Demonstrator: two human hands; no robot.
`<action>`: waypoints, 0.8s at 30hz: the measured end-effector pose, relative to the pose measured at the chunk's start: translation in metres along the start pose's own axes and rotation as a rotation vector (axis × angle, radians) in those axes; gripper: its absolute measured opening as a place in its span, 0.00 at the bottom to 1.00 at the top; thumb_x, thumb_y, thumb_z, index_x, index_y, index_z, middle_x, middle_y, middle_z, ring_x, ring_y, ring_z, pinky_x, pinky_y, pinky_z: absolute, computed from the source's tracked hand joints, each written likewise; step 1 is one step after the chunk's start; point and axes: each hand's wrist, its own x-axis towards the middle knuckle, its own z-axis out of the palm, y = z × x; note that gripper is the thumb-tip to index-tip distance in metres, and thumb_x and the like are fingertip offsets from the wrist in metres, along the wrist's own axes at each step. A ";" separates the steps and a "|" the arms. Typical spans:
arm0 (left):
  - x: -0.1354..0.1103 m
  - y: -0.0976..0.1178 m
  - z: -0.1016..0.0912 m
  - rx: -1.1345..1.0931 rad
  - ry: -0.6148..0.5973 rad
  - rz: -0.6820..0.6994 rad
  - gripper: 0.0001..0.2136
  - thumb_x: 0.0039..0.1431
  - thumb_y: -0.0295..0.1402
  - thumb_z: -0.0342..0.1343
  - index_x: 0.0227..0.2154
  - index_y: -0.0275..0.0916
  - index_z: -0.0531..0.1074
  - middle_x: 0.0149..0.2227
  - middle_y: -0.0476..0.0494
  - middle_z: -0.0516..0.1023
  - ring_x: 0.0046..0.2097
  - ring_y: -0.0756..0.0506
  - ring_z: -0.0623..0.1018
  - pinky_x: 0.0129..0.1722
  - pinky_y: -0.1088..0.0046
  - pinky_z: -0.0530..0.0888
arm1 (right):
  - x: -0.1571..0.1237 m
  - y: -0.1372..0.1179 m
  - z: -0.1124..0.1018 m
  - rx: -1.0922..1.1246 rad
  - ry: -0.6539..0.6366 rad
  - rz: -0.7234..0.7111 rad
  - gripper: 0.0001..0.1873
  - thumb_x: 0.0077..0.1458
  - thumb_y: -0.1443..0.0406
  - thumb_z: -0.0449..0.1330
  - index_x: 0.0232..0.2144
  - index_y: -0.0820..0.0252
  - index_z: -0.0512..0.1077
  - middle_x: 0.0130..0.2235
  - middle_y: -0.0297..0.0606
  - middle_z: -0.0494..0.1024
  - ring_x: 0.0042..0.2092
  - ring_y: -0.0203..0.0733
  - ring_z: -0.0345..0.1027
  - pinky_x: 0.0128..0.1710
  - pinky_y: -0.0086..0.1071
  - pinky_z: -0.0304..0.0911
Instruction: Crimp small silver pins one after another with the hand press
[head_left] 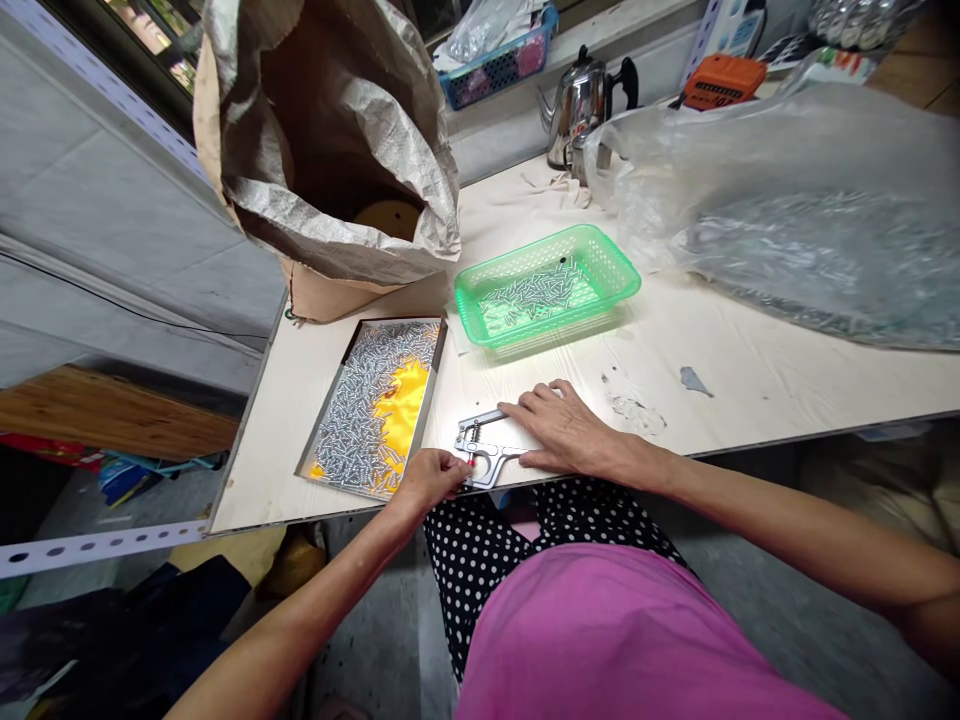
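Note:
A small metal hand press tool (481, 452) with a spring lies at the table's front edge. My right hand (559, 428) rests on its handles, fingers curled over them. My left hand (433, 478) pinches something tiny at the tool's near end; I cannot make out what. Just left of the hands lies a metal tray (431, 385) with a yellow bottom, filled with several small silver pins. A green plastic basket (625, 278) behind the tool holds more of the same pins.
A big open paper sack (330, 150) stands at the back left. A large clear plastic bag (810, 210) of metal parts covers the right side. A steel kettle (581, 100) and a blue basket (499, 65) sit at the back. The table edge (750, 440) runs close to my body.

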 end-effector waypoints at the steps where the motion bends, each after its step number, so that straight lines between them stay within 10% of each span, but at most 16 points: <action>1: -0.004 0.001 0.001 0.083 0.064 0.032 0.16 0.56 0.43 0.56 0.21 0.36 0.72 0.20 0.49 0.70 0.26 0.48 0.71 0.29 0.74 0.67 | -0.001 0.000 0.001 0.010 0.005 -0.012 0.33 0.54 0.56 0.65 0.58 0.64 0.63 0.47 0.49 0.73 0.48 0.54 0.62 0.48 0.45 0.51; 5: -0.018 0.013 0.008 0.391 0.367 0.338 0.10 0.62 0.38 0.53 0.33 0.37 0.75 0.36 0.41 0.75 0.41 0.42 0.74 0.41 0.67 0.71 | -0.001 -0.002 0.007 0.051 0.031 -0.048 0.30 0.55 0.59 0.64 0.57 0.64 0.63 0.45 0.48 0.72 0.46 0.51 0.61 0.45 0.41 0.52; 11: 0.011 0.041 0.015 0.585 0.239 0.794 0.23 0.57 0.37 0.61 0.54 0.37 0.65 0.56 0.36 0.68 0.57 0.37 0.67 0.56 0.57 0.67 | -0.002 -0.003 0.014 0.067 0.072 -0.025 0.33 0.56 0.59 0.63 0.60 0.67 0.58 0.44 0.48 0.73 0.44 0.51 0.63 0.43 0.41 0.56; 16: 0.030 0.057 0.011 0.708 0.101 0.824 0.30 0.58 0.40 0.60 0.60 0.36 0.58 0.54 0.34 0.70 0.53 0.37 0.69 0.52 0.57 0.69 | -0.016 0.007 0.009 0.080 0.089 0.065 0.42 0.49 0.56 0.67 0.61 0.66 0.56 0.49 0.53 0.71 0.48 0.56 0.62 0.45 0.45 0.59; 24: 0.041 0.068 0.010 0.697 0.030 0.863 0.22 0.55 0.43 0.63 0.49 0.36 0.69 0.45 0.39 0.72 0.48 0.39 0.69 0.48 0.61 0.69 | -0.024 0.007 -0.008 0.045 -0.034 0.084 0.19 0.53 0.58 0.66 0.41 0.65 0.71 0.41 0.48 0.72 0.42 0.50 0.63 0.40 0.39 0.61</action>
